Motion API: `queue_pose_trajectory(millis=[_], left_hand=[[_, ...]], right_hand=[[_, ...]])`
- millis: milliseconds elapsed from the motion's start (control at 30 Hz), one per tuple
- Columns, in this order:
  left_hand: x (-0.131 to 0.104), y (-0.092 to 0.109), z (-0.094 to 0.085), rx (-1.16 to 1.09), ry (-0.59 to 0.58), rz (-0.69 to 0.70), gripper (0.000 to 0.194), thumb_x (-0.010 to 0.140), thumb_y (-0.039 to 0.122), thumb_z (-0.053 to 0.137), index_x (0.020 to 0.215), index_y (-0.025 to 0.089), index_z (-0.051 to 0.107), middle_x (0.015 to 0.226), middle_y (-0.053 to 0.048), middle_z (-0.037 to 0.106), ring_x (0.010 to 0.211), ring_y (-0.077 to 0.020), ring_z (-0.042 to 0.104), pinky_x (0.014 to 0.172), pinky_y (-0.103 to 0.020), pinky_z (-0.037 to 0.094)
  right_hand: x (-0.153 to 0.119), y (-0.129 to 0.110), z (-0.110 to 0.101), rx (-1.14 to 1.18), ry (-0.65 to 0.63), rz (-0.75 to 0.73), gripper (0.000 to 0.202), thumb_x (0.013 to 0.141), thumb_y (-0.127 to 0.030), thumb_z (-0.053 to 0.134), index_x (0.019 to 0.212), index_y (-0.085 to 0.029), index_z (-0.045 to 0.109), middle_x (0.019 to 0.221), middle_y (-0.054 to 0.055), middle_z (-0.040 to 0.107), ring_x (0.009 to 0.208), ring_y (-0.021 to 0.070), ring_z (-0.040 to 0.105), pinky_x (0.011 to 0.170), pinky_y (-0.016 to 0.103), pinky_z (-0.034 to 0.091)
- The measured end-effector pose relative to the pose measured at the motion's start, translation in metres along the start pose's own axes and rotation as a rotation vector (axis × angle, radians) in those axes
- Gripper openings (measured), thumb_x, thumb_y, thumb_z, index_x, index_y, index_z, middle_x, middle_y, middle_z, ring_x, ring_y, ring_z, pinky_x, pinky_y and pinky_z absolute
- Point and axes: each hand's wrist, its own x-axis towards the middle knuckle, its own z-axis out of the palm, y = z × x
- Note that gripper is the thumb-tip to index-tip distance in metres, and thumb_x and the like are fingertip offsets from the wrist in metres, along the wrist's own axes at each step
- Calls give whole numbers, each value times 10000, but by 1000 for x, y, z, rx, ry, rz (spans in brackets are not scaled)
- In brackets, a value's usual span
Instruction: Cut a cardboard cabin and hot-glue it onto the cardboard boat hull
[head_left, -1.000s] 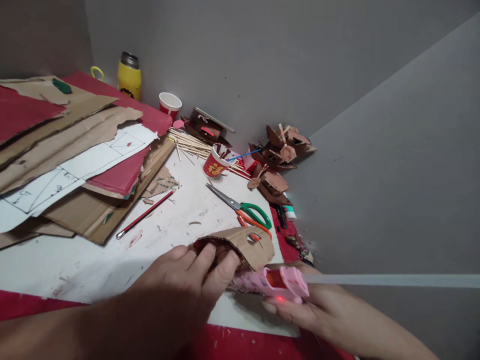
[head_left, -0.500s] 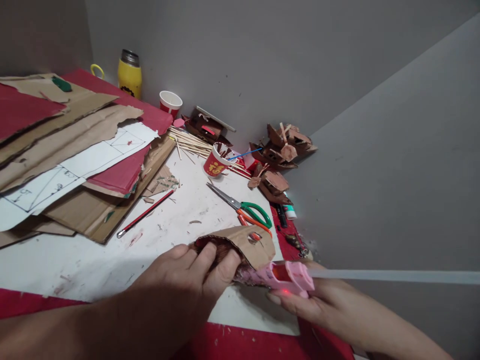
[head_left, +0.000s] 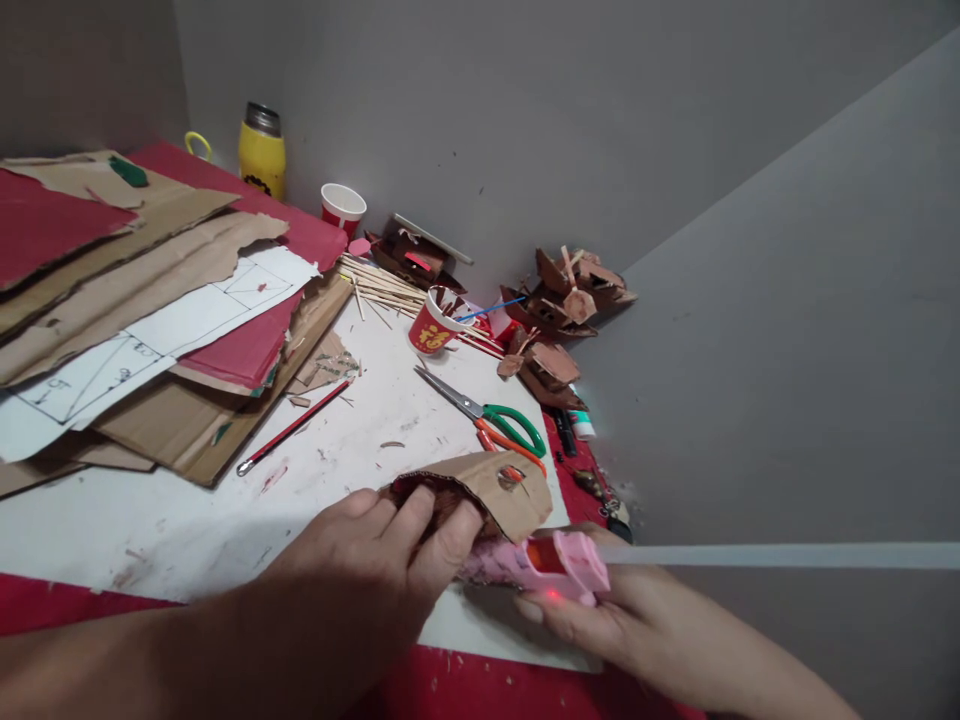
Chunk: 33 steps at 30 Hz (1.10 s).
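Note:
Curled over the edge of a brown cardboard piece with a round hole in it, my left hand grips it, fingertips reaching inside its hollow. My right hand is wrapped round a pink hot glue gun, whose small red light glows. A long whitish glue stick sticks out from the gun's rear toward the right edge. The gun's front lies close by my left fingers and the cardboard's near side; its nozzle is hidden.
Green-and-orange-handled scissors lie beyond the cardboard. A pencil is beside stacked cardboard sheets. A red paper cup, wooden sticks and brown model boats stand toward the wall. A yellow bottle is farther back.
My right hand has moved the glue gun slightly left and down, nearer my left hand. My left hand keeps its hold on the cardboard piece.

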Motion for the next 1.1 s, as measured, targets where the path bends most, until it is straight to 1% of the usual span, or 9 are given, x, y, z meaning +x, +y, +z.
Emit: queue_pose_trajectory(millis=[67, 167, 233, 300, 500, 667, 867, 967, 1100], left_hand=[[0, 0, 0, -5, -15, 5, 526, 926, 191, 392, 1441, 118, 316, 1285, -173, 622, 1069, -292, 650, 827, -420, 543], [0, 0, -3, -46, -49, -19, 591, 895, 251, 484, 1453, 154, 314, 1297, -163, 613, 1010, -288, 663, 814, -424, 544], [0, 1, -8, -95, -66, -68, 624, 858, 288, 556, 1438, 187, 352, 1317, -149, 600, 1000, -288, 658, 821, -426, 542], [-1, 1, -15, -149, -79, -137, 609, 828, 280, 593, 1405, 219, 407, 1332, -127, 591, 1009, -289, 648, 842, -434, 534], [2, -4, -31, -319, -110, -240, 617, 782, 175, 562, 1380, 270, 442, 1373, -81, 570, 1112, -297, 606, 896, -440, 512], [9, -8, -35, -388, -141, -248, 564, 838, 149, 488, 1379, 310, 459, 1256, -50, 649, 997, -244, 662, 832, -371, 522], [15, -3, -44, -531, -188, -253, 256, 912, 345, 528, 1135, 280, 635, 1047, -11, 710, 891, -195, 659, 794, -289, 497], [29, 1, -56, -618, -218, -303, 262, 882, 400, 570, 1082, 268, 677, 1021, -7, 715, 882, -192, 648, 743, -264, 488], [62, 9, -69, -734, -290, -361, 372, 758, 453, 658, 1065, 252, 721, 976, -23, 710, 849, -212, 633, 645, -254, 469]], right_hand=[[-3, 9, 0, 76, 3, 24, 356, 882, -509, 519, 823, -214, 709, 752, 27, 684, 763, 206, 625, 742, 279, 530], [-11, 28, 3, 303, -41, 124, 432, 840, -600, 569, 848, -185, 687, 676, 14, 622, 647, 164, 573, 596, 239, 497], [-16, 40, 6, 492, -79, 184, 521, 815, -666, 571, 750, -154, 637, 556, -14, 526, 491, 107, 465, 456, 203, 397], [-19, 49, 10, 643, -100, 216, 575, 801, -705, 563, 646, -151, 563, 483, -42, 438, 413, 68, 357, 395, 190, 291], [-13, 49, 25, 794, -182, 129, 589, 763, -721, 595, 642, -145, 563, 425, -69, 397, 347, 42, 297, 336, 180, 188], [-4, 34, 35, 796, -239, 13, 522, 809, -646, 607, 712, -134, 581, 492, -70, 417, 364, 22, 313, 335, 142, 222], [-1, 23, 41, 740, -250, -82, 427, 855, -564, 587, 822, -139, 584, 584, -59, 429, 448, 38, 352, 381, 138, 279], [0, 16, 42, 706, -191, -193, 314, 855, -461, 592, 786, -156, 562, 615, -53, 422, 515, 60, 365, 424, 149, 304], [0, 8, 42, 666, -150, -229, 96, 738, -238, 635, 720, -169, 570, 691, -41, 453, 625, 90, 418, 559, 171, 411]])
